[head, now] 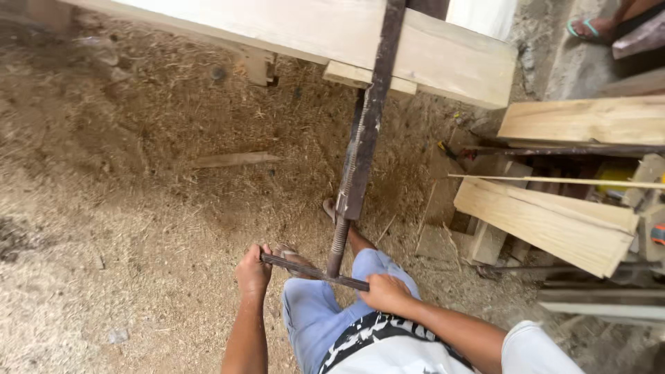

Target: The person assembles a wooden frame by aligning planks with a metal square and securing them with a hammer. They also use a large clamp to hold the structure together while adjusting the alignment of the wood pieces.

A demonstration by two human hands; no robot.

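- A floor [125, 208] thick with sawdust fills the left and centre of the frame.
- A pale wooden board [312, 31] spans the top, stacked planks [554, 221] at right.
- A long rusty bar clamp [364, 138] runs from the board at top centre down to the lower centre, its long axis nearly vertical in the frame, ending in a threaded screw [338, 242].
- A crosswise handle rod [315, 271] passes through the screw's lower end, tilted down to the right.
- The left hand [253, 270] is closed around the rod's left end, the right hand [384, 292] around its right end; each grip is wrapped tight, the screw midway between, neither hand nearer.
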